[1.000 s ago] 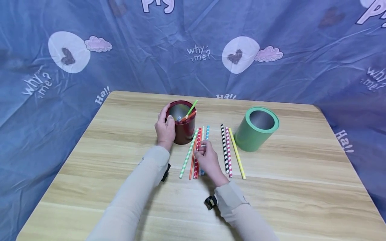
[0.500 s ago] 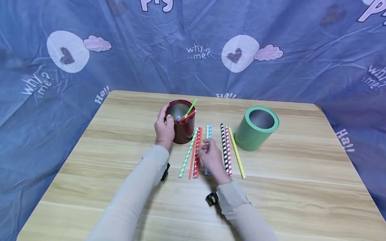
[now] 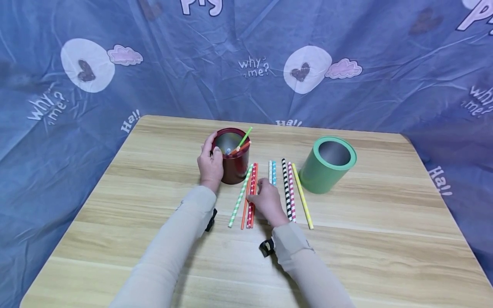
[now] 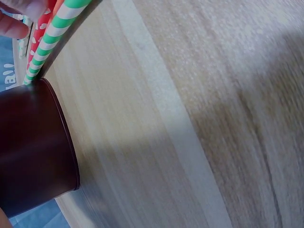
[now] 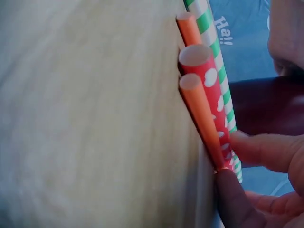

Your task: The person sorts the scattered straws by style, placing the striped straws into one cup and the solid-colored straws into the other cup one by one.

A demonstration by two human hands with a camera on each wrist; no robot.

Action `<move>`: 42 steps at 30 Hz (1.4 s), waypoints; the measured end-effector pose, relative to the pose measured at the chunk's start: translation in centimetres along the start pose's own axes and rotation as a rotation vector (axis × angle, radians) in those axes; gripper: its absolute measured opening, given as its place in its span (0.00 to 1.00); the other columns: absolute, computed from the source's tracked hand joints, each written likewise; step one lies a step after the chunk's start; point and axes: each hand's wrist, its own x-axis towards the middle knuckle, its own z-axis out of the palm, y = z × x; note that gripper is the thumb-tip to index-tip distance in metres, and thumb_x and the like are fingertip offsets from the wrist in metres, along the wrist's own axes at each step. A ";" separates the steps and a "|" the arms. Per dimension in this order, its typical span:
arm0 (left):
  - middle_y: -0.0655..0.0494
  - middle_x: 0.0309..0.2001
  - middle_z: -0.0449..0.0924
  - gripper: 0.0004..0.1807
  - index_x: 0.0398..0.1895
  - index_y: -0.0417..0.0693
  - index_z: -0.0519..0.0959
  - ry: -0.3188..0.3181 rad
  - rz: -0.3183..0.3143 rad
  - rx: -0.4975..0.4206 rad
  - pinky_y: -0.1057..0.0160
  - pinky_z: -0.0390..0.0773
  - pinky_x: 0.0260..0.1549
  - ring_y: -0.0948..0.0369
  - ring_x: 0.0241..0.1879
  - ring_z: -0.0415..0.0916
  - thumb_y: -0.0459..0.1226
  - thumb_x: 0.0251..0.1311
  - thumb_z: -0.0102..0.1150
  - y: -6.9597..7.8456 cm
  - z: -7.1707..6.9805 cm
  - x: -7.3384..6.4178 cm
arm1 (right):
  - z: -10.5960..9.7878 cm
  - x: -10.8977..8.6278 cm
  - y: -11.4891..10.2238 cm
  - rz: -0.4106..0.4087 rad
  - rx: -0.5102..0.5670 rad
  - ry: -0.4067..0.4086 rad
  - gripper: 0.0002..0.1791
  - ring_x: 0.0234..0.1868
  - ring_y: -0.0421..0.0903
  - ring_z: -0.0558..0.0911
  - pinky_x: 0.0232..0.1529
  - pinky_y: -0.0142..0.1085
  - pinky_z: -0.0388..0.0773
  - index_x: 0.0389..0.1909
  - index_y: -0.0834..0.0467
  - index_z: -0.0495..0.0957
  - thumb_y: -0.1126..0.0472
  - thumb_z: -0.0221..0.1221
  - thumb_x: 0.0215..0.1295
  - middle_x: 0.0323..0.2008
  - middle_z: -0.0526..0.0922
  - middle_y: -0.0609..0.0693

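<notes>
1. My right grip (image 3: pixel 267 202) has fingertips against the nearer orange straw (image 5: pixel 202 113) and red dotted straw (image 5: pixel 213 95), lying on the worktop (image 3: pixel 135 192); I cannot tell whether it pinches them.
2. My left grip (image 3: pixel 210 167) holds the dark red canister (image 3: pixel 236 169).
3. I judge I'm picking out straws; next needs a light pinch.
4. The blue backdrop (image 3: pixel 192 85) reads "why me?" and "Ha!!"

One straw (image 5: pixel 216 97) is red with white spots, one can (image 3: pixel 236 170) maroon.
</notes>
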 end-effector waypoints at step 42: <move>0.52 0.56 0.76 0.23 0.57 0.51 0.75 0.000 -0.041 -0.009 0.66 0.53 0.66 0.62 0.60 0.67 0.32 0.58 0.43 0.2 -0.1 0.0 | -0.1 0.4 -1.1 0.184 0.015 0.071 0.27 0.31 0.50 0.76 0.28 0.35 0.78 0.46 0.63 0.67 0.68 0.67 0.44 0.34 0.76 0.57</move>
